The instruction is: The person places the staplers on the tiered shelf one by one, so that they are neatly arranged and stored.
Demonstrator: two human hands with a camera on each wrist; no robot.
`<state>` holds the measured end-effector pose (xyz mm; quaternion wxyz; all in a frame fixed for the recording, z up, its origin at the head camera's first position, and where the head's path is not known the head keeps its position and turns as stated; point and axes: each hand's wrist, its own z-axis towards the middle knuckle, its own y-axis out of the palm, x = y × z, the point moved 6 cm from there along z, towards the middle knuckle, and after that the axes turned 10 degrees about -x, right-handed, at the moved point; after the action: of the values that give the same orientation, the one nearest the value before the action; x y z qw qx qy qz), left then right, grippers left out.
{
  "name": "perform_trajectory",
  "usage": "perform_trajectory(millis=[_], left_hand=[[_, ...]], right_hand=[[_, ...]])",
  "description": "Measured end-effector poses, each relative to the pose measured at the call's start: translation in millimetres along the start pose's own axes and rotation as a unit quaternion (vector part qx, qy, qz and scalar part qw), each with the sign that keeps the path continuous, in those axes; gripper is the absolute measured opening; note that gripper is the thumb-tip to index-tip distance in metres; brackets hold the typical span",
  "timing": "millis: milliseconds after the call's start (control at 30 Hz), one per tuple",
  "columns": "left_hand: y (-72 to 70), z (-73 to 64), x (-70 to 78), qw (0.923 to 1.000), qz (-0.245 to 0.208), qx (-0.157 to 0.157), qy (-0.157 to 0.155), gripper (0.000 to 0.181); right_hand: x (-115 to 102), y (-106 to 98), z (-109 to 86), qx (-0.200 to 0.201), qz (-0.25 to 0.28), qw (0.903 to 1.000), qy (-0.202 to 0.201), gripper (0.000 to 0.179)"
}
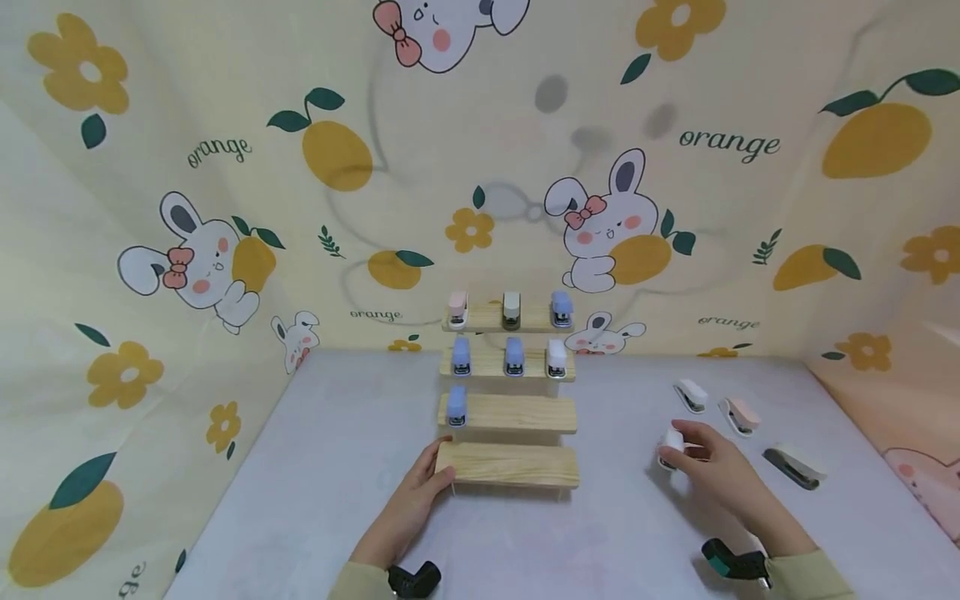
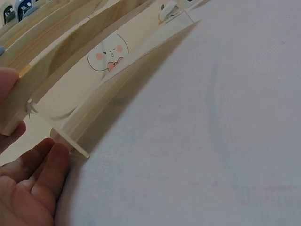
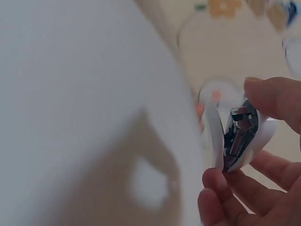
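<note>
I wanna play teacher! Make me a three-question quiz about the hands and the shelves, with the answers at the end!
1. What is the right hand holding?
2. True or false: the left hand is holding the lowest shelf.
3. Counting down, which shelf has just one thing on it: A) first, B) second, C) third?

Key:
1. A white stapler.
2. True.
3. C: the third shelf, with one blue stapler.

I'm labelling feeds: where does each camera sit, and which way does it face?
Head: on the head, facing forward and down at the wooden rack; left hand, right hand and sleeves show.
Left wrist: on that wrist, facing the rack and tabletop; part of that hand shows.
Right wrist: on that wrist, facing the held white stapler; part of that hand shows.
Head and left wrist share the rack; head and right wrist, the stapler.
</note>
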<state>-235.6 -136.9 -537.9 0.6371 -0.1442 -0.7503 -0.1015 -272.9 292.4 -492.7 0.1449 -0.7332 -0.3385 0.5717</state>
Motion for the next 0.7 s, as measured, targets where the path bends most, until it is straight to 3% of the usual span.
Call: perform_trajectory(millis=[167, 400, 700], left_hand=[[-1.5, 0.6, 0.7, 1.0000, 0.003, 0.000, -0.003, 0.070], [-2.4, 2.9, 1.9, 0.9999, 0.010, 0.003, 0.003, 0.069], [-2.1, 3.9, -2.1, 1.0000, -0.003, 0.006, -0.001, 0.071]], right_hand=[[-42.2, 8.6, -6.2, 0.039, -0.038, 0.9959, -0.073, 0.084], [-90.7, 24.3, -18.0, 0.081, -0.043, 0.9865, -0.136, 0.071], [-128.1, 55.7, -13.7, 0.082, -0.025, 0.9739, -0.210, 0.058]])
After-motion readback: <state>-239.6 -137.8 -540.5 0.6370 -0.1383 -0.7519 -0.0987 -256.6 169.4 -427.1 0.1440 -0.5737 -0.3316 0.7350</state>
